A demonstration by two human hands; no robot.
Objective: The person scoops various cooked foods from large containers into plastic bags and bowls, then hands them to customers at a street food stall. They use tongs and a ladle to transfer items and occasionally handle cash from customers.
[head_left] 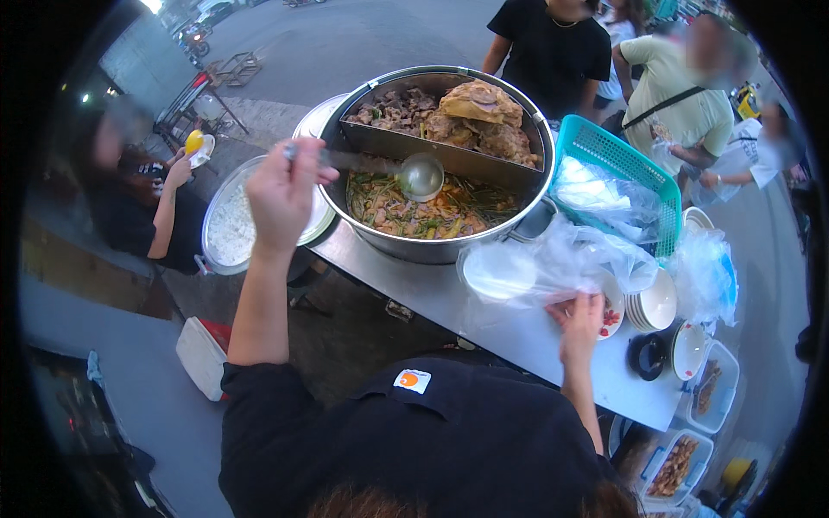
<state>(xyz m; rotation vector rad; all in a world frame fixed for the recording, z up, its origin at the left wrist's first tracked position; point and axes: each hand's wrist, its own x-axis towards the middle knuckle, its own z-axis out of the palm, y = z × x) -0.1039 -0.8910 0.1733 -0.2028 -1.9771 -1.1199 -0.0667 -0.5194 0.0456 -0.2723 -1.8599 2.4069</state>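
My left hand (pixel 281 194) is closed round the handle of a metal ladle (pixel 421 177). The ladle's round bowl hangs over the front half of a large divided steel pot (pixel 440 250), above a stew of chopped vegetables and broth (pixel 414 207). Behind the divider lie chunks of cooked meat (pixel 479 116). Lower right, my right hand (pixel 580 324) has its fingers curled at the edge of a thin clear plastic bag (pixel 574 259), beside a white bowl with red flowers (pixel 611 306). The bag partly veils a white round dish (pixel 499 274).
A pan of white rice (pixel 229 226) stands left of the pot. A teal basket (pixel 669 192) holds plastic bags. Stacked bowls (pixel 658 298), a black cup (pixel 646 356) and food tubs (pixel 678 466) line the right. People stand beyond the metal table (pixel 509 332) and at left.
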